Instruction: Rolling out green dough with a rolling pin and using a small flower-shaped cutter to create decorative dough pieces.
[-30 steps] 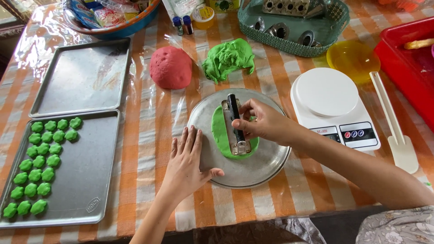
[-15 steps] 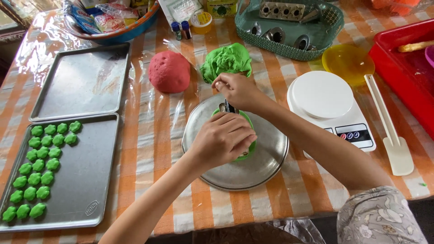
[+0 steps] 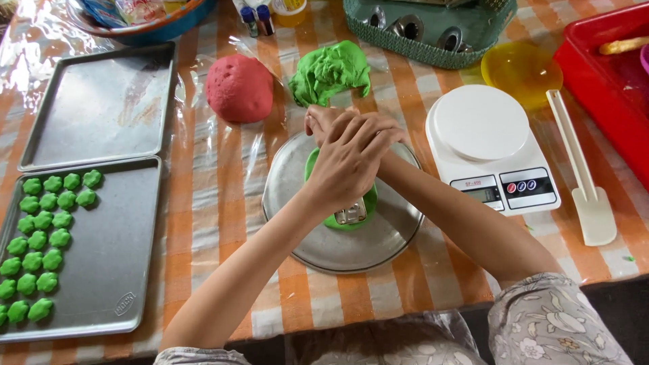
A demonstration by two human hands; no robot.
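Note:
A round metal plate point(image 3: 307, 240) lies on the checked tablecloth with a flattened piece of green dough point(image 3: 338, 220) on it. A metal cutter tool point(image 3: 351, 213) stands in that dough, its lower end showing. My left hand point(image 3: 350, 159) lies on top of my right hand point(image 3: 321, 118), both stacked over the tool and pressing down. My right hand is mostly covered, with only its knuckles showing at the plate's far edge. A lump of green dough point(image 3: 330, 71) and a red dough ball point(image 3: 238, 88) sit just beyond the plate.
At the left, a baking tray point(image 3: 108, 257) holds several small green dough shapes point(image 3: 44, 226); another tray point(image 3: 101, 101) lies behind it. A white kitchen scale point(image 3: 490, 145), white spatula point(image 3: 585, 176), yellow lid point(image 3: 520, 67), green basket point(image 3: 433, 27) and red tray point(image 3: 608, 81) stand to the right.
My left hand left the tablecloth and came over my right hand on the cutter. Both hands now press together over the green dough on the plate.

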